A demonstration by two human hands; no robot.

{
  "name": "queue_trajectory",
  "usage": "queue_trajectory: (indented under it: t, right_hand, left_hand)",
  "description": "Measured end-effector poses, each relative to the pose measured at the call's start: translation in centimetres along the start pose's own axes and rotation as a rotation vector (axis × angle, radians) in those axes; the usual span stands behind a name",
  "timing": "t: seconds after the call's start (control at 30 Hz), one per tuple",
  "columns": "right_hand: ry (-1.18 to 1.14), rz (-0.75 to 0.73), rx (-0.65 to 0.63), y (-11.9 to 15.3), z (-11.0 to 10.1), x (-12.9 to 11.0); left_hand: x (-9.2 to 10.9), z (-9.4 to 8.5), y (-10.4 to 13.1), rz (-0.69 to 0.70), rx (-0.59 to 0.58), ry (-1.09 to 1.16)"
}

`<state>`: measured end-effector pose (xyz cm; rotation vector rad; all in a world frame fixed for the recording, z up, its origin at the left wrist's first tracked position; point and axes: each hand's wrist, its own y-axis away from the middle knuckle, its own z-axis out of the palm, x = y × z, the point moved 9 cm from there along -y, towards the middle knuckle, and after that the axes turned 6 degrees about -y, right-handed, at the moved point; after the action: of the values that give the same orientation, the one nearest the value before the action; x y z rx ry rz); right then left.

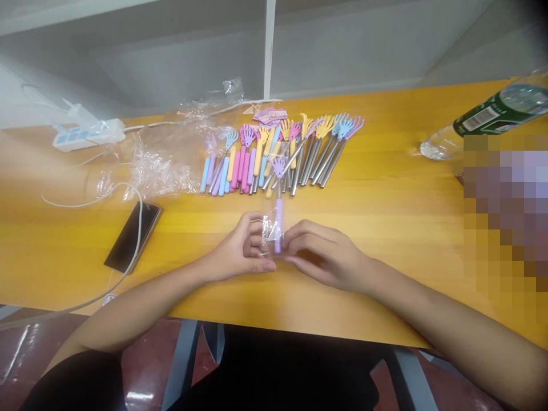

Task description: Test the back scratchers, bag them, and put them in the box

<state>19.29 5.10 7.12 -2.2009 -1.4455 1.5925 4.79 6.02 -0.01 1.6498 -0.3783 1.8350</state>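
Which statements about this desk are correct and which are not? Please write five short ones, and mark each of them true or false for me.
1. The handle of a purple scratcher is between the left hand and the right hand. True.
2. The head of this purple scratcher points toward the person. False: it points away from the person.
3. A white cable crosses over the phone. True.
4. The phone lies to the right of the right hand. False: it lies to the left of the left hand.
5. The row of scratchers includes yellow, blue and pink pieces. True.
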Motion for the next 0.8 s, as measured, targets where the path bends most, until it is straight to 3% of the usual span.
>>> queue_trajectory:
  t: [0.2,0.3,0.5,0.8]
  right_hand:
    - [-0.111,0.113,0.06,0.1,-0.1,1.0]
    - [-0.144,0.183,0.075,0.1,0.0,1.5]
    - [-0.196,0.285,0.098,0.2,0.4,2.4]
    - [-0.224,0.287,0.104,0.0,0.5,2.2]
  left_hand:
    - [1.2,0.3,0.1,0.162,-0.012,-0.15]
    - [1.6,0.2,0.2,0.148,0.015,-0.272]
    - [1.3,0.0,0.1,0.096,0.033,-0.202]
    - [1.1,-0.2,0.0,0.025,0.048,-0.218]
